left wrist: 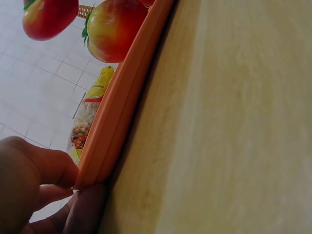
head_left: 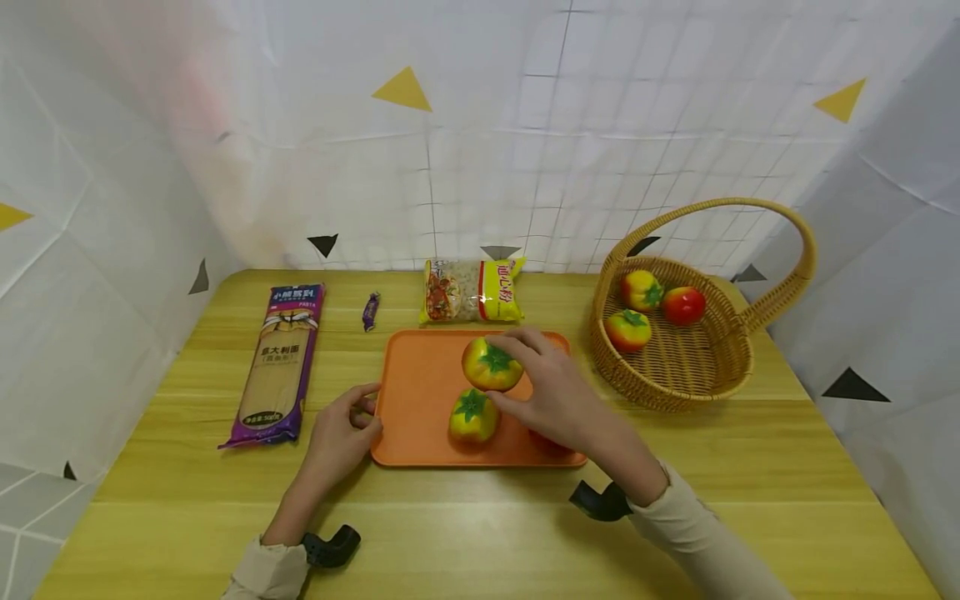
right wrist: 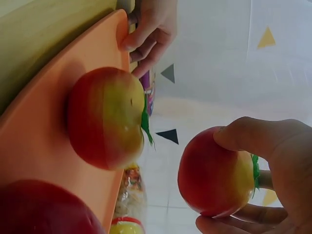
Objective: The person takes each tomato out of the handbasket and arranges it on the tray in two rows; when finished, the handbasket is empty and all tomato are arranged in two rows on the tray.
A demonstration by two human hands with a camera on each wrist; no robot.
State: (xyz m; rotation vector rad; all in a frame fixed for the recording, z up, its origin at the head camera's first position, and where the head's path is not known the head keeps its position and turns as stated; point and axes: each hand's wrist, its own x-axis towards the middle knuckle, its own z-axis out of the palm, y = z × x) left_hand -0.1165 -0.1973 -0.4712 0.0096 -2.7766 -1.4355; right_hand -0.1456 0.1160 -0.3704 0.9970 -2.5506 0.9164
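Observation:
My right hand point(head_left: 551, 383) grips a red-and-yellow tomato point(head_left: 483, 367) with a green leafy top, held up off the tray in the right wrist view. Below it, a similar tomato point(head_left: 472, 418) stands on the orange tray point(head_left: 416, 396). A red fruit point(right wrist: 44, 209) lies beside that one, mostly covered by my right hand in the head view. At the tray's left edge, my left hand point(head_left: 341, 433) pinches the rim point(left wrist: 105, 141) between thumb and fingers.
Right of the tray stands a wicker basket point(head_left: 675, 392) with a tall handle, holding two tomatoes point(head_left: 628, 331) and a red fruit point(head_left: 684, 306). Behind the tray lies a yellow pasta bag point(head_left: 472, 292). A purple spaghetti pack point(head_left: 277, 367) and a small wrapped candy point(head_left: 371, 311) lie left.

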